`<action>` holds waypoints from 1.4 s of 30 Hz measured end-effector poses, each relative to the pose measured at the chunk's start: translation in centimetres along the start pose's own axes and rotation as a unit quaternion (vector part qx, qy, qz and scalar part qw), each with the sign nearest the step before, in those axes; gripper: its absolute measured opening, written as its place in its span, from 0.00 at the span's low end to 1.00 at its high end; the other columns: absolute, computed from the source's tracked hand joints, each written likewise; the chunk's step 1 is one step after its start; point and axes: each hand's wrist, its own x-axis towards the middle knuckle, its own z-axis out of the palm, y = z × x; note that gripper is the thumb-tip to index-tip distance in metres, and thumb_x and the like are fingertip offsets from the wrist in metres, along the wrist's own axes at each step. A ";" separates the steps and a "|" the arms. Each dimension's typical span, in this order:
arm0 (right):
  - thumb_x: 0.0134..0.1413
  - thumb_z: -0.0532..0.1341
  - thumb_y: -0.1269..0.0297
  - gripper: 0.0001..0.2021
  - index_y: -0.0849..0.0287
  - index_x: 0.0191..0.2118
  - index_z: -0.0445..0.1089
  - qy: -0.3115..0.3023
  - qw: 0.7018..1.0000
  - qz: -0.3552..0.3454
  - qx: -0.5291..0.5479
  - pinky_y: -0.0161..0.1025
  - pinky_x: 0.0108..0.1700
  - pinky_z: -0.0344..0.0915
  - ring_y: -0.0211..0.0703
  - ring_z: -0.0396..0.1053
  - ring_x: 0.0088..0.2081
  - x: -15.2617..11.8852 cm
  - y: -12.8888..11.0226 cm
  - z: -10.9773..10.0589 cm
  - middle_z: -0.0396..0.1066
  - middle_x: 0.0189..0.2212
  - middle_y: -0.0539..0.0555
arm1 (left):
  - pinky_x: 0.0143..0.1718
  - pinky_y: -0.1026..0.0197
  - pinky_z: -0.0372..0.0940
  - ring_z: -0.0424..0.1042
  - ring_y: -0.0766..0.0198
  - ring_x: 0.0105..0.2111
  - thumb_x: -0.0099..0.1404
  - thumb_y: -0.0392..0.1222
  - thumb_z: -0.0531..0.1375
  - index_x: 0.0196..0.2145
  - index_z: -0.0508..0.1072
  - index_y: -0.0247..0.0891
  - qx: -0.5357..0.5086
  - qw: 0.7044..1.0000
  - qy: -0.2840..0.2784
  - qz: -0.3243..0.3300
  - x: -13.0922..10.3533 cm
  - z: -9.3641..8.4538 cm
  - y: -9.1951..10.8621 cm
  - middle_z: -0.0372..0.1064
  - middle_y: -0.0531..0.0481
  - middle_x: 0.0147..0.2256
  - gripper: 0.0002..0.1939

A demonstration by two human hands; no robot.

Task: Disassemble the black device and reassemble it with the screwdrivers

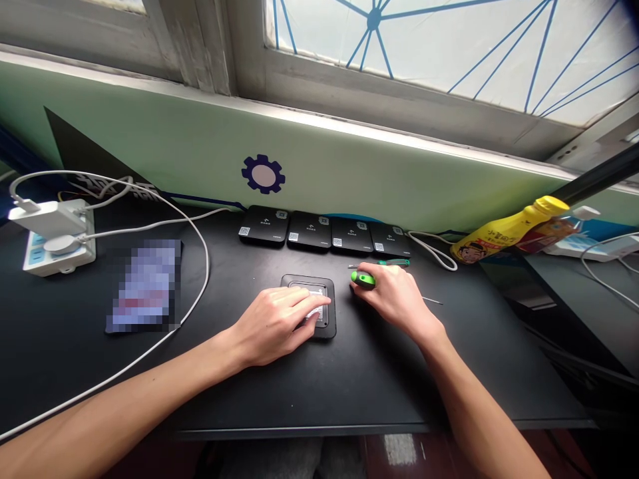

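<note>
My left hand [279, 319] lies over a small flat black box [327, 329], its fingers stretched across the box's underside and partly covering a white label. Screws or holes show near the box's corners. To the right, my right hand [394, 293] is closed around a screwdriver [363, 279] with a green and black handle. The handle's end points left, and the thin shaft sticks out to the right beyond my hand. Just behind that hand lies a second screwdriver [399, 262] with a green handle, partly hidden by my fingers.
Several matching black boxes [309, 231] stand in a row along the green partition [329, 186]. A blurred packet [144, 286], a white cable [207, 259] and a power strip [60, 256] are on the left. A yellow bottle [509, 229] leans at the back right.
</note>
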 end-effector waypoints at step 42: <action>0.72 0.69 0.56 0.08 0.55 0.44 0.79 -0.007 0.999 -0.042 -0.017 0.41 0.39 0.60 0.52 0.79 0.42 -0.2 1.4 0.0 0.83 0.43 0.56 | 0.40 0.55 0.74 0.83 0.56 0.39 0.80 0.34 0.59 0.62 0.76 0.38 0.005 1.000 -0.013 -0.009 -0.1 0.0 0.0 0.84 0.46 0.45 0.16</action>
